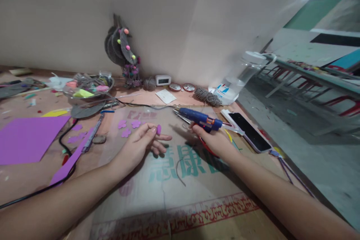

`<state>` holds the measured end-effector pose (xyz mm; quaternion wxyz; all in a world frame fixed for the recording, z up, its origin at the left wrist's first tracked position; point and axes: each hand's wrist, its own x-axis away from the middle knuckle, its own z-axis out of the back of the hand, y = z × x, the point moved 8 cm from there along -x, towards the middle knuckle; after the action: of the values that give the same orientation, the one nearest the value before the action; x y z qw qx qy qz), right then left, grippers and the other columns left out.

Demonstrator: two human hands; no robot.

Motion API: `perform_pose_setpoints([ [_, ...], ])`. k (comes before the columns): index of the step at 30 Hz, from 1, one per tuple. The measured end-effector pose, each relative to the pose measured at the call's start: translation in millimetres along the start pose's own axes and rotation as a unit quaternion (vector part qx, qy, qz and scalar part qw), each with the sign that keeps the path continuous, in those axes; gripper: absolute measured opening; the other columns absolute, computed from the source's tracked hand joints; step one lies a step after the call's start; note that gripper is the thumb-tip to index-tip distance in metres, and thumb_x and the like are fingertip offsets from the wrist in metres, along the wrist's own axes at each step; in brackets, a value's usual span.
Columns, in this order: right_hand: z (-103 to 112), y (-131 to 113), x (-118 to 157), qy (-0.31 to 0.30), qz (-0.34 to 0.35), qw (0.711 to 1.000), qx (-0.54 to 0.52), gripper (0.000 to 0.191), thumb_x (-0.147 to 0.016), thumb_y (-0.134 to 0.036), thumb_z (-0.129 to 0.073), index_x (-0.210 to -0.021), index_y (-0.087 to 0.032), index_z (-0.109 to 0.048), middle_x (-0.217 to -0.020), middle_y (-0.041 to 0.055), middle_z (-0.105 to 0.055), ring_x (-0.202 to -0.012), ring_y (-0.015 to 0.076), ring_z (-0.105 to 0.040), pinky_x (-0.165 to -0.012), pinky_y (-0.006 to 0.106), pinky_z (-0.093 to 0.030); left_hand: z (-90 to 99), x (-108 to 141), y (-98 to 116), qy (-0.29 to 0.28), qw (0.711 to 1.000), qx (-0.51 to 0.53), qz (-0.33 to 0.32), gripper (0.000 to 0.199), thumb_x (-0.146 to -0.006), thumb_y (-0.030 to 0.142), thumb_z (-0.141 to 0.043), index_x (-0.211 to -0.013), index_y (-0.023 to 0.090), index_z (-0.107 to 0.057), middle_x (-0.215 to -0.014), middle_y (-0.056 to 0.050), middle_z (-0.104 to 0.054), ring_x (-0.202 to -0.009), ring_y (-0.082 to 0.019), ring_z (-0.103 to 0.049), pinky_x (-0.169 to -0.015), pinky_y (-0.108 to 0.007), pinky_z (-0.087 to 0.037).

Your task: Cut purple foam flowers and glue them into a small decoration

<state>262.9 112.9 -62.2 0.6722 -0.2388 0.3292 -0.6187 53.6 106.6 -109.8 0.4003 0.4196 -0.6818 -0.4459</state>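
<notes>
The left grip (141,140) pinches a small purple oval piece (159,129) at its fingertips, presumably leaving the face exposed; to its right, the right grip (213,140) clasps a blue plastic glue gun (195,116), nozzle leftward

both bare forearms reach in from the lower corners. the left hand (149,140) hovers with its thumb and index finger pinched together, the other fingers loosely spread and pointing right. the right hand (212,140) is curled in a closed grip, its wrist roughly in line with the forearm; its lower fingers seem folded under, though shadow blurs them.
</notes>
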Motion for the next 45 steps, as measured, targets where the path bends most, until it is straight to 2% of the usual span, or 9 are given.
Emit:
perform_pose_setpoints([
  [6, 25.0, 7.7, -71.2, 0.034, -0.016, 0.997, 0.064, 0.029, -0.078, -0.046, -0.067, -0.091, -0.021, -0.070, -0.097, 0.0079, -0.073, -0.098, 0.0306, -0.066, -0.086, 0.040, -0.050, 2.8, -5.5, -5.5, 0.007, 1.000, -0.008, 0.003, 0.028, -0.089, 0.044, -0.053, -0.082, 0.018, -0.045, -0.094, -0.014, -0.076, -0.060, -0.014, -0.067, -0.052, -0.022, -0.044],
  [12, -3.2, 28.8, -144.8, 0.026, -0.022, 0.997, 0.076, 0.032, -0.080, -0.038, -0.067, -0.097, -0.012, -0.070, -0.092, 0.0102, -0.074, -0.084, 0.0236, -0.069, -0.074, 0.031, -0.052, 2.6, -6.6, -6.7, 0.004, 1.000, 0.007, -0.004, 0.028, -0.089, 0.046, -0.053, -0.085, 0.018, -0.047, -0.096, -0.014, -0.075, -0.067, -0.015, -0.068, -0.057, -0.024, -0.047],
  [18, -23.0, 34.6, -163.0, -0.018, 0.010, 0.993, 0.117, 0.045, -0.079, -0.050, -0.067, -0.096, -0.009, -0.069, -0.090, 0.0122, -0.073, -0.082, 0.0242, -0.068, -0.074, 0.031, -0.052, 3.2, -6.2, -9.1, 0.002, 0.999, 0.032, 0.002, 0.029, -0.087, 0.046, -0.057, -0.085, 0.018, -0.048, -0.096, -0.014, -0.075, -0.071, -0.017, -0.069, -0.059, -0.026, -0.048],
  [23, -14.1, 34.9, -141.8, -0.030, 0.034, 0.983, 0.175, 0.050, -0.083, -0.044, -0.065, -0.117, -0.007, -0.061, -0.107, 0.0186, -0.070, -0.097, 0.0302, -0.066, -0.086, 0.039, -0.050, 3.2, -6.4, -8.8, -0.006, 0.999, 0.039, 0.000, 0.028, -0.089, 0.044, -0.055, -0.083, 0.018, -0.046, -0.096, -0.013, -0.076, -0.075, -0.018, -0.071, -0.062, -0.026, -0.049],
  [27, 0.8, 8.3, -95.7, 0.013, 0.095, 0.972, 0.212, 0.059, -0.079, -0.023, -0.072, -0.132, -0.007, -0.051, -0.133, 0.0235, -0.054, -0.125, 0.0372, -0.047, -0.106, 0.051, -0.033, 4.4, -6.3, -10.5, -0.014, 0.999, 0.037, 0.000, 0.024, -0.091, 0.041, -0.052, -0.084, 0.019, -0.046, -0.097, -0.012, -0.076, -0.079, -0.020, -0.072, -0.064, -0.027, -0.050],
  [30, -1.2, -36.0, -46.6, 0.023, 0.236, 0.953, 0.189, 0.031, -0.087, -0.023, -0.063, -0.116, -0.015, -0.064, -0.115, 0.0162, -0.066, -0.112, 0.0311, -0.057, -0.099, 0.049, -0.042, 3.5, -4.6, -9.9, -0.016, 0.999, 0.036, 0.003, 0.023, -0.092, 0.040, -0.051, -0.084, 0.019, -0.046, -0.098, -0.011, -0.076, -0.084, -0.021, -0.072, -0.067, -0.029, -0.050],
  [34, -24.0, -57.6, -5.2, -0.048, 0.258, 0.964, 0.042, 0.019, -0.089, -0.027, -0.063, -0.106, -0.021, -0.068, -0.093, 0.0070, -0.071, -0.086, 0.0203, -0.065, -0.079, 0.036, -0.053, 0.4, -1.3, -6.5, -0.020, 0.999, 0.035, -0.002, 0.021, -0.089, 0.039, -0.056, -0.083, 0.020, -0.050, -0.098, -0.007, -0.075, -0.102, -0.025, -0.068, -0.085, -0.035, -0.050],
  [38, -42.1, -61.0, 9.5, -0.042, 0.318, 0.947, 0.016, 0.020, -0.090, -0.025, -0.062, -0.108, -0.020, -0.068, -0.090, 0.0077, -0.069, -0.084, 0.0190, -0.063, -0.076, 0.034, -0.052, -0.6, 0.9, -5.9, -0.030, 0.999, 0.036, -0.009, 0.021, -0.087, 0.041, -0.058, -0.082, 0.021, -0.054, -0.093, -0.002, -0.073, -0.105, -0.023, -0.066, -0.096, -0.036, -0.045],
  [45, -41.0, -57.6, 11.8, -0.002, 0.332, 0.943, -0.027, 0.006, -0.088, -0.021, -0.064, -0.089, -0.020, -0.069, -0.077, 0.0044, -0.067, -0.076, 0.0171, -0.062, -0.070, 0.031, -0.051, -3.3, 0.6, -4.8, -0.022, 0.998, 0.059, 0.015, 0.019, -0.082, 0.037, -0.065, -0.078, 0.019, -0.058, -0.077, 0.002, -0.070, -0.085, -0.016, -0.068, -0.087, -0.028, -0.049],
])
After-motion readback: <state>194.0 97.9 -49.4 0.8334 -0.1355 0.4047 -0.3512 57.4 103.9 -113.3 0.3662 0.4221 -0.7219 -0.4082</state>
